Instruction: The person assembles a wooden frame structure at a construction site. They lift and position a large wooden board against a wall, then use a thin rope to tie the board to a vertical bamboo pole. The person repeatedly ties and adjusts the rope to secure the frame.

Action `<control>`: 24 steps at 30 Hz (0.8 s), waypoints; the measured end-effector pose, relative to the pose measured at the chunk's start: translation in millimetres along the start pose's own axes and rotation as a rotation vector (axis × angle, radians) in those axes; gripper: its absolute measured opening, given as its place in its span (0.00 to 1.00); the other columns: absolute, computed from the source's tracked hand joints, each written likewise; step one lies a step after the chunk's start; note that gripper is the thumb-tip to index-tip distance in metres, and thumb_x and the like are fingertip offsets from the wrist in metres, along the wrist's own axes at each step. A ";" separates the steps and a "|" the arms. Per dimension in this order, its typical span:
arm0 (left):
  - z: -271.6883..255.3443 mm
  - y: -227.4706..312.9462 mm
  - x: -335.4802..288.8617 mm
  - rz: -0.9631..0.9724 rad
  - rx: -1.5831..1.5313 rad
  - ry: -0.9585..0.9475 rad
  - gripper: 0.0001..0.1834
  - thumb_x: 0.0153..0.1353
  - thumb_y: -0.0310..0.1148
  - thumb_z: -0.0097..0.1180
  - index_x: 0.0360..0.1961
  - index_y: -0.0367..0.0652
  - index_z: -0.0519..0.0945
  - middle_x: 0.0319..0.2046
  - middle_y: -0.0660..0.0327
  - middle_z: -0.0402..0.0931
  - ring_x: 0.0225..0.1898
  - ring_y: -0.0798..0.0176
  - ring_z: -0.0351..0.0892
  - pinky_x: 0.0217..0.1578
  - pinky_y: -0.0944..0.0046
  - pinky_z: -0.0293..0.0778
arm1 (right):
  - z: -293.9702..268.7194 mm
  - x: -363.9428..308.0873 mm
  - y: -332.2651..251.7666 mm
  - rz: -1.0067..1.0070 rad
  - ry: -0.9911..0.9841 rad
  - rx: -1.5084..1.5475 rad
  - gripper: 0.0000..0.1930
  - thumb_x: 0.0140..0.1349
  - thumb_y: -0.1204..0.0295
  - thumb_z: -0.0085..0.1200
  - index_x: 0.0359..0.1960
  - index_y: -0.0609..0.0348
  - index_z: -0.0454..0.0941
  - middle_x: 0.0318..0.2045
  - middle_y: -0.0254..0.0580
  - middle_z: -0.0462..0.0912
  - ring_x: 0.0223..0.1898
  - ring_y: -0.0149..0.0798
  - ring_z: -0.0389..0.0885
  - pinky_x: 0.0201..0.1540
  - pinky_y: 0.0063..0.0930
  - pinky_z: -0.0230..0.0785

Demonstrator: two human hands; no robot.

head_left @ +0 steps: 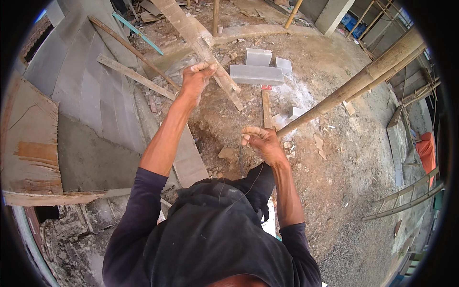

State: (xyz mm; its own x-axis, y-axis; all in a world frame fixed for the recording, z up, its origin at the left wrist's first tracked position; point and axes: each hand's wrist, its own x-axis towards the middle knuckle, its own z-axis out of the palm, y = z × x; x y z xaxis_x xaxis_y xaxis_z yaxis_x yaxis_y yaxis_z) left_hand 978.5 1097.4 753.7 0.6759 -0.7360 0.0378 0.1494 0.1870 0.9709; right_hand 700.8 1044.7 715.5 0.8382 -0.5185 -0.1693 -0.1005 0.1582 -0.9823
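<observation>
My left hand is raised in front of me, its fingers pinched together beside a long wooden plank that slants across the upper middle. Lower and to the right, my right hand is also closed in a pinch, near the lower end of a thick bamboo pole. Whatever either hand holds is too thin or hidden to make out. A fine dark strand, like wire or string, curves over my dark shirt below the right hand; I cannot trace its ends.
Grey blocks lie beyond my hands on rubble-strewn ground. A grey block wall and a wooden board stand at left. More planks lean there, including a narrow one. A ladder and orange sheet are at right.
</observation>
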 end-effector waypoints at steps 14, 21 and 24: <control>-55.2 -49.0 -55.0 -0.253 0.015 0.151 0.14 0.71 0.37 0.56 0.51 0.39 0.81 0.44 0.56 0.87 0.17 0.76 0.56 0.16 0.74 0.54 | -18.6 18.1 25.5 0.229 0.081 0.399 0.09 0.66 0.73 0.59 0.44 0.65 0.78 0.21 0.37 0.79 0.13 0.20 0.59 0.13 0.17 0.48; -91.3 -157.1 -131.9 -0.561 -0.267 0.387 0.22 0.68 0.40 0.60 0.55 0.35 0.78 0.45 0.53 0.86 0.15 0.77 0.58 0.14 0.74 0.54 | 0.6 12.8 65.0 0.472 0.107 0.260 0.08 0.64 0.72 0.61 0.40 0.63 0.79 0.21 0.39 0.80 0.12 0.20 0.60 0.12 0.16 0.47; -80.3 -172.6 -158.4 -0.672 -0.126 0.344 0.26 0.67 0.45 0.61 0.55 0.32 0.78 0.44 0.52 0.86 0.15 0.76 0.58 0.15 0.74 0.54 | 0.0 22.8 69.3 0.456 0.136 0.144 0.07 0.63 0.73 0.62 0.37 0.65 0.82 0.22 0.38 0.82 0.15 0.21 0.65 0.14 0.16 0.50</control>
State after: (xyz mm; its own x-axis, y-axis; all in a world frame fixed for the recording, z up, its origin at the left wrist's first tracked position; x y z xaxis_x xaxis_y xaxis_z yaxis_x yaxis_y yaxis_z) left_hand 903.6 1234.0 561.1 0.5941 -0.4773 -0.6475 0.6751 -0.1418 0.7240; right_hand 713.0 1043.9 643.5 0.6472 -0.4730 -0.5979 -0.3575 0.5043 -0.7860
